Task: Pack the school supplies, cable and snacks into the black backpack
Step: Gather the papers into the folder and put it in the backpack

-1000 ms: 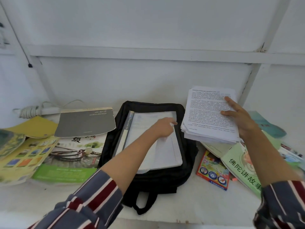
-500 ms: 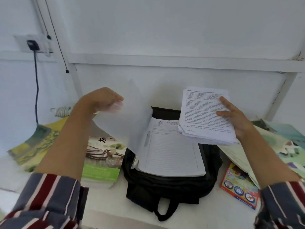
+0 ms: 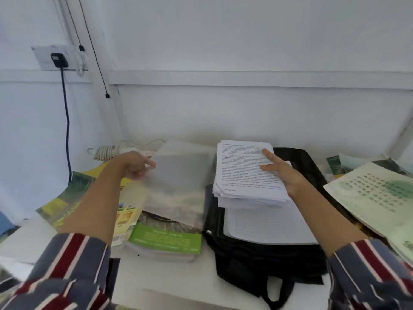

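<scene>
The black backpack (image 3: 263,260) lies flat on the white desk with a lined notebook (image 3: 268,222) resting on it. My right hand (image 3: 281,173) grips a thick stack of printed sheets (image 3: 243,173) above the bag's far end, thumb on top. My left hand (image 3: 136,163) pinches the edge of a translucent plastic sheet (image 3: 178,180), blurred by motion, which lies over the books left of the bag. A coiled white cable (image 3: 105,152) sits at the wall behind my left hand.
Green and yellow books (image 3: 165,239) are piled left of the backpack. More booklets with green covers (image 3: 380,198) spread on the right. A wall socket (image 3: 55,59) with a black plug and cord is at the upper left. The wall stands close behind everything.
My left hand has carried the translucent sheet off the notebook, leftwards and down onto the books. The right hand keeps the paper stack, now over the bag. The camera has turned left.
</scene>
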